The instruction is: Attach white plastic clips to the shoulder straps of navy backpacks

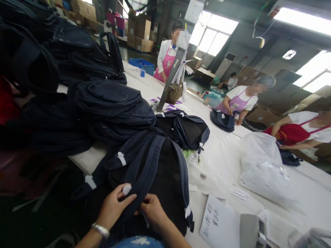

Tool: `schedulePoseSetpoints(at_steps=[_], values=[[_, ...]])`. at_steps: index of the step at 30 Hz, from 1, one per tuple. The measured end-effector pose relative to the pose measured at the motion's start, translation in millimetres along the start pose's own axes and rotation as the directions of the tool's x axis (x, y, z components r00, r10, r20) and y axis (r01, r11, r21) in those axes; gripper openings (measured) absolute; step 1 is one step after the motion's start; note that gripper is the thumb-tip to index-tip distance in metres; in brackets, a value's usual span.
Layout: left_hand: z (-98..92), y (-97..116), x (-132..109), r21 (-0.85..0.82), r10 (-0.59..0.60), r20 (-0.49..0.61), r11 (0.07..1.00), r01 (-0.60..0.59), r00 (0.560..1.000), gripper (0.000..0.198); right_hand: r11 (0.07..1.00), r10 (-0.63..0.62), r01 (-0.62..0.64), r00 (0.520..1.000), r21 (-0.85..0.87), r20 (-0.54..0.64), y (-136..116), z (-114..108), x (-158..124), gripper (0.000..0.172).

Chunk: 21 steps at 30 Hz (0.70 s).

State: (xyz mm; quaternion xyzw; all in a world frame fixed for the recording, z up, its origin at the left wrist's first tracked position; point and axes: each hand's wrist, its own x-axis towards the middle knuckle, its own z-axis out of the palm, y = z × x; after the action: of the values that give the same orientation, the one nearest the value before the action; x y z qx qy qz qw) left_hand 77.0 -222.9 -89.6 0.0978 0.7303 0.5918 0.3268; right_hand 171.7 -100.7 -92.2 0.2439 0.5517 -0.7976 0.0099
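Note:
A dark navy backpack (166,174) lies at the table edge in front of me, its black back panel and shoulder straps facing up. My left hand (115,205) is closed on the lower part of a shoulder strap (146,169); a round white piece shows at one of its fingertips. Just across the strap, my right hand (153,210) has its fingers pinched together at the strap's edge. A small pale piece shows beneath that hand, and what its fingers hold is hidden. White wrapping (121,158) covers some of the strap ends.
Stacked backpacks (109,99) stand to the left and behind. On the right are a plastic bag (263,168), a handwritten paper sheet (217,218) and a grey machine (252,239). A metal post (172,74) rises from the table. Several people work across it.

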Motion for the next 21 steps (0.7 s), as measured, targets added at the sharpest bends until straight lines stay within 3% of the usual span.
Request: schedulePoseSetpoints(at_steps=[4,9,14,18,21], values=[[3.6,2.2,-1.9,0.013,0.010,0.013,1.000,-0.010,1.000,0.040,0.998,0.039,-0.042,0.997,-0.047,-0.064,2.0,0.4,-2.4,0.046],[5.5,2.4,-1.3,0.027,0.020,0.030,0.999,-0.021,0.999,0.036,0.997,0.036,-0.043,0.995,-0.069,-0.098,1.3,-4.7,-1.4,0.043],[3.1,3.5,4.3,-0.001,0.011,0.081,1.000,-0.011,0.997,0.036,0.997,0.049,-0.057,0.987,-0.045,-0.152,3.1,-11.3,11.9,0.059],[1.5,2.8,6.1,-0.016,0.002,0.076,1.000,-0.001,0.997,0.039,0.995,0.033,-0.042,0.994,-0.086,-0.104,5.4,-13.9,13.2,0.052],[1.8,-1.4,5.9,0.020,0.037,0.054,0.999,-0.039,0.998,0.035,0.992,0.044,-0.051,0.997,-0.117,-0.058,3.7,-17.5,-0.6,0.048]])
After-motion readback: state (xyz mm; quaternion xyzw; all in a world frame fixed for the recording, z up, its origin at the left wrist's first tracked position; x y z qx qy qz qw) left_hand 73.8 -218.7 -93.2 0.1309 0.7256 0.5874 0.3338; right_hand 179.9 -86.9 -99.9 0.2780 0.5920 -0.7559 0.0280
